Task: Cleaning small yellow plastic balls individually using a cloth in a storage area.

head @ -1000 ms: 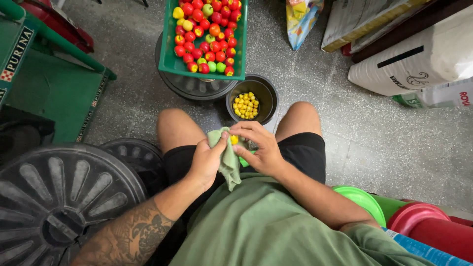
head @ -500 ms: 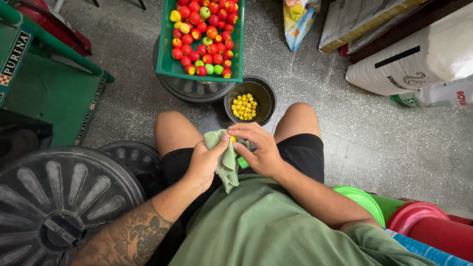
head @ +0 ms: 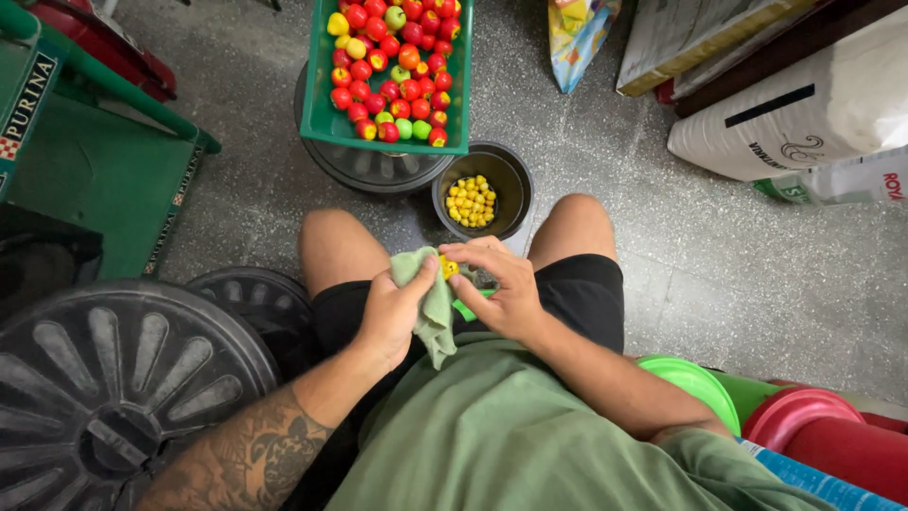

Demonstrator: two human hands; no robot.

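Note:
I sit with my knees apart over a grey floor. My left hand point(head: 392, 312) grips a pale green cloth point(head: 432, 308) that hangs over my lap. My right hand point(head: 501, 289) pinches a small yellow fruit point(head: 448, 269) against the cloth; a bright green bit shows under this hand. Just beyond my knees stands a dark round bucket point(head: 511, 185) holding several small yellow fruits point(head: 470, 200). Behind it a green crate point(head: 326, 118) is full of small red, yellow and green fruits.
The crate rests on a dark round lid point(head: 369, 170). A large black ribbed lid point(head: 113, 397) lies at my left, by a green stand point(head: 104, 170). White sacks point(head: 804, 114) lie at the right; green and red tubs point(head: 794, 416) stand near my right elbow.
My hands have shifted slightly on the cloth, and the yellow fruit now shows between my right fingers. The view has tilted down a little.

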